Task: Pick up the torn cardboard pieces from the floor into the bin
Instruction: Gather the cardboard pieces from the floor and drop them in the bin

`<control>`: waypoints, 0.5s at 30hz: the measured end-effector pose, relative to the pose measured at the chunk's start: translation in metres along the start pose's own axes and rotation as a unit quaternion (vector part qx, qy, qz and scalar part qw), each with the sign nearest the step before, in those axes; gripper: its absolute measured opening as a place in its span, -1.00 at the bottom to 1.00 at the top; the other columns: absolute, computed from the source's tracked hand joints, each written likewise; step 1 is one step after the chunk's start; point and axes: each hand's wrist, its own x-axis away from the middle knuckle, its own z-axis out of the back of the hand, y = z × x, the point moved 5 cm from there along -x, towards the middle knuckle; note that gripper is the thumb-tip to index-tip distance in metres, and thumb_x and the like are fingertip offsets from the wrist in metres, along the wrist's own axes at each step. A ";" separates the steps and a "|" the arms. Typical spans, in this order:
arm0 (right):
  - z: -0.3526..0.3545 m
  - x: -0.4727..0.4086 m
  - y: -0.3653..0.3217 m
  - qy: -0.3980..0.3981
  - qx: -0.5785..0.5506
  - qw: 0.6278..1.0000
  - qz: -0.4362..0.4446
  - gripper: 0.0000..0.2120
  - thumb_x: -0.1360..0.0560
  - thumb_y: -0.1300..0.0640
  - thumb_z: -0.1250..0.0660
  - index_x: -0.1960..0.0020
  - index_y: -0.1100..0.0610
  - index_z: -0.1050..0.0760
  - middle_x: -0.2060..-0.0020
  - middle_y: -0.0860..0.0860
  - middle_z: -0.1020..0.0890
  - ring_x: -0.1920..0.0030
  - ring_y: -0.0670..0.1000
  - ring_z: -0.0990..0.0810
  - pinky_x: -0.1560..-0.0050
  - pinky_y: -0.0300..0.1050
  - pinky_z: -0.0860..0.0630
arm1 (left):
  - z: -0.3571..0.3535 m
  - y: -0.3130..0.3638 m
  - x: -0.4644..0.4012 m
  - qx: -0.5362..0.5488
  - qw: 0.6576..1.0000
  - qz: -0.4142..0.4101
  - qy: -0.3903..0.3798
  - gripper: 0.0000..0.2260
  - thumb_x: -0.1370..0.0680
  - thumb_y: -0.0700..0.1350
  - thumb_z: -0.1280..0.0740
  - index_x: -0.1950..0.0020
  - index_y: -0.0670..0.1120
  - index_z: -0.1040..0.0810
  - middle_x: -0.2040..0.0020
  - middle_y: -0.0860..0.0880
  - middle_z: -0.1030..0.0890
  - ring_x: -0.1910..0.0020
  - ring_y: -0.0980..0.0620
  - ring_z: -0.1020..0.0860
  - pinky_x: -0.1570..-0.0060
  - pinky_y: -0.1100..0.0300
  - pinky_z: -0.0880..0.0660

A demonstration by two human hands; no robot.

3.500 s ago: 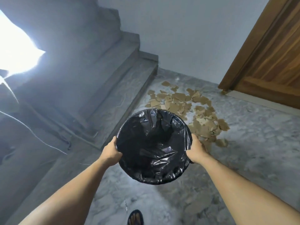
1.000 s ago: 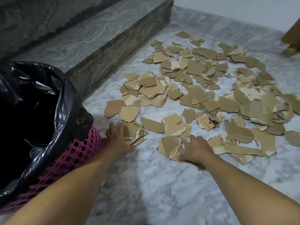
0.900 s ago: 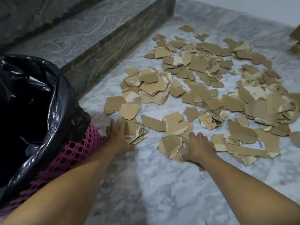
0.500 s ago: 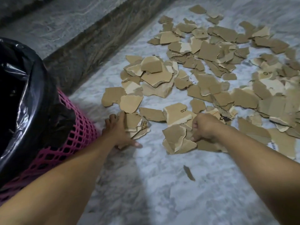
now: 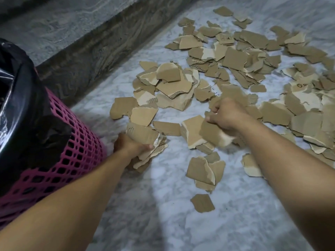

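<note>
Two hands clenched on cardboard scraps, left hand (image 5: 130, 146) gripping a stack (image 5: 145, 136) (beside the bin (image 5: 76, 153)), right hand (image 5: 224, 115) clutching pieces (image 5: 212, 134).

The torn cardboard pieces (image 5: 174, 84) are matt brown paperboard with ragged edges, some showing a paler peeled layer and corrugated ridges. The floor (image 5: 163, 223) is smooth, faintly shiny grey-veined white marble. The step (image 5: 101, 49) beside it is darker veined stone. The bin (image 5: 76, 156) is pink plastic lattice, lined with a glossy, crinkled black plastic bag (image 5: 23, 109).
</note>
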 end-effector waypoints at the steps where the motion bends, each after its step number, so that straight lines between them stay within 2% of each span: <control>1: -0.008 0.000 -0.001 -0.016 -0.072 0.997 -0.003 -0.81 -0.45 0.03 -0.51 0.07 0.12 -0.59 0.04 0.05 -0.62 0.09 0.05 -0.54 0.05 -0.13 -0.44 | -0.001 0.000 -0.001 0.029 0.999 0.004 -0.013 -0.12 -0.01 0.10 -0.69 -0.26 -0.14 -0.50 -0.19 -0.10 -0.61 -0.14 -0.11 -0.58 -0.11 0.04 -0.57; 2: -0.018 0.000 -0.001 -0.029 -0.108 0.994 -0.006 -0.76 -0.43 0.01 -0.52 0.01 0.13 -0.61 0.00 0.05 -0.61 0.09 0.03 -0.54 0.05 -0.15 -0.42 | -0.002 0.000 -0.002 0.061 0.998 0.011 -0.028 -0.16 0.04 0.06 -0.69 -0.18 -0.15 -0.56 -0.11 -0.10 -0.65 -0.04 -0.10 -0.63 -0.05 0.02 -0.61; 4: -0.037 -0.006 0.004 -0.038 -0.071 0.997 -0.018 -0.52 -0.38 -0.12 -0.54 -0.18 0.11 -0.56 -0.17 0.08 -0.59 -0.10 0.09 -0.56 -0.10 -0.08 -0.48 | -0.006 -0.001 -0.006 0.113 0.992 0.017 -0.054 -0.28 0.03 -0.05 -0.70 -0.07 -0.19 -0.61 0.01 -0.13 -0.69 0.12 -0.09 -0.67 0.04 -0.02 -0.64; 6: -0.054 -0.011 0.012 -0.044 0.018 0.998 -0.047 -0.23 -0.32 -0.24 -0.52 -0.38 0.12 -0.41 -0.36 0.13 -0.44 -0.34 0.20 -0.43 -0.29 0.09 -0.44 | -0.008 0.000 -0.008 0.120 0.992 0.015 -0.046 -0.39 -0.08 -0.12 -0.69 -0.06 -0.20 -0.60 0.03 -0.13 -0.68 0.13 -0.09 -0.65 0.03 -0.01 -0.63; 7: -0.061 -0.012 0.015 -0.056 0.045 0.996 -0.062 -0.16 -0.31 -0.26 -0.52 -0.42 0.14 -0.35 -0.40 0.15 -0.36 -0.39 0.23 -0.35 -0.32 0.13 -0.42 | -0.007 0.002 -0.009 0.116 0.993 0.007 -0.031 -0.35 -0.07 -0.07 -0.69 -0.08 -0.18 -0.58 0.00 -0.11 -0.67 0.09 -0.09 -0.64 0.00 -0.01 -0.63; 9: -0.072 -0.011 0.017 -0.073 0.087 0.990 -0.078 -0.14 -0.30 -0.25 -0.54 -0.40 0.17 -0.31 -0.42 0.17 -0.25 -0.43 0.25 -0.24 -0.30 0.13 -0.41 | -0.003 0.009 -0.010 0.099 0.995 -0.011 -0.002 -0.15 0.08 0.14 -0.65 -0.12 -0.14 -0.53 -0.07 -0.07 -0.62 -0.01 -0.07 -0.61 -0.03 0.00 -0.61; 11: -0.079 -0.009 0.014 -0.074 0.117 0.987 -0.085 -0.12 -0.27 -0.22 -0.57 -0.39 0.19 -0.30 -0.39 0.16 -0.23 -0.43 0.23 -0.19 -0.24 0.10 -0.40 | -0.003 0.016 -0.009 0.049 0.999 -0.013 0.001 -0.01 0.16 0.24 -0.60 -0.18 -0.11 -0.45 -0.16 -0.06 -0.52 -0.14 -0.07 -0.53 -0.09 0.01 -0.58; 13: -0.086 -0.011 0.011 -0.078 0.107 0.987 -0.089 -0.07 -0.21 -0.19 -0.62 -0.38 0.19 -0.27 -0.38 0.17 -0.24 -0.44 0.23 -0.20 -0.22 0.08 -0.42 | -0.007 0.023 -0.008 0.003 1.000 -0.009 0.005 0.00 0.09 0.21 -0.65 -0.24 -0.11 -0.39 -0.22 -0.06 -0.42 -0.22 -0.06 -0.47 -0.19 0.01 -0.53; 15: -0.088 -0.017 0.008 -0.089 0.067 0.989 -0.093 -0.07 -0.15 -0.14 -0.66 -0.33 0.17 -0.28 -0.32 0.17 -0.34 -0.38 0.24 -0.32 -0.15 0.07 -0.49 | -0.013 0.026 -0.011 0.015 1.000 -0.006 0.001 -0.02 0.07 0.16 -0.67 -0.24 -0.12 -0.38 -0.20 -0.04 -0.46 -0.22 -0.04 -0.49 -0.18 0.03 -0.52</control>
